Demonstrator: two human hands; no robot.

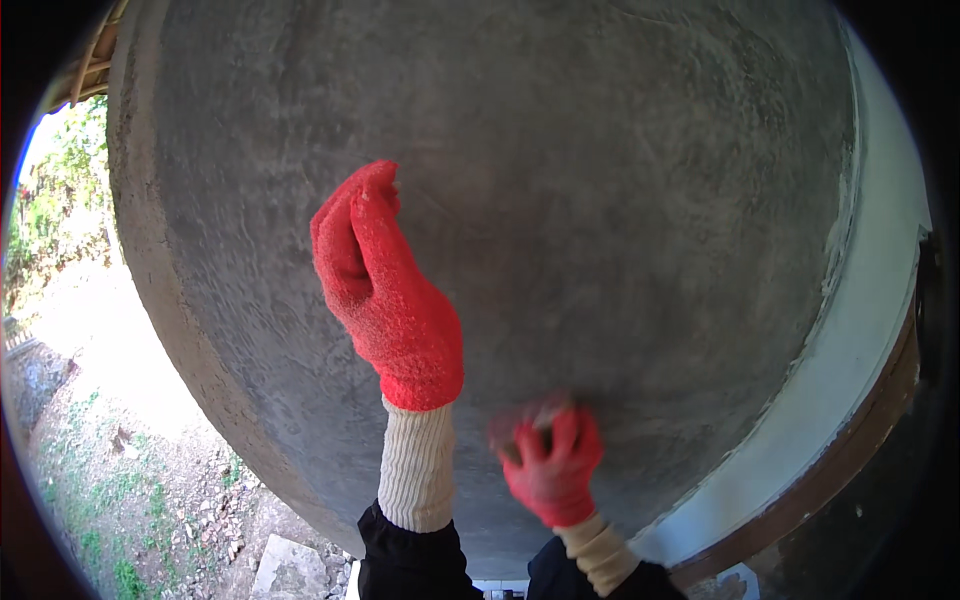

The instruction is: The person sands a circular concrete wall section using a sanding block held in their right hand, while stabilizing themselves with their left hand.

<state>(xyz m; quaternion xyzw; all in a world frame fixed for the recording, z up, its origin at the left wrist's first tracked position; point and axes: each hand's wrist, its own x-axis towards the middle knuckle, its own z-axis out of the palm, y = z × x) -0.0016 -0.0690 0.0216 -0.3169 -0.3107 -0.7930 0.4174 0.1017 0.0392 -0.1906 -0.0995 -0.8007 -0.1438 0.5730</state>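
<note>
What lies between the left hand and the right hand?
In the head view, between left hand and right hand: grey wall, plus the blurred object the right hand grips.

- A broad wall of grey cement plaster is mottled with streaks and blotches.
- Its left edge is formed by a rough, brownish strip.
- Low on it, a small, brownish, blurred object is held.
</note>
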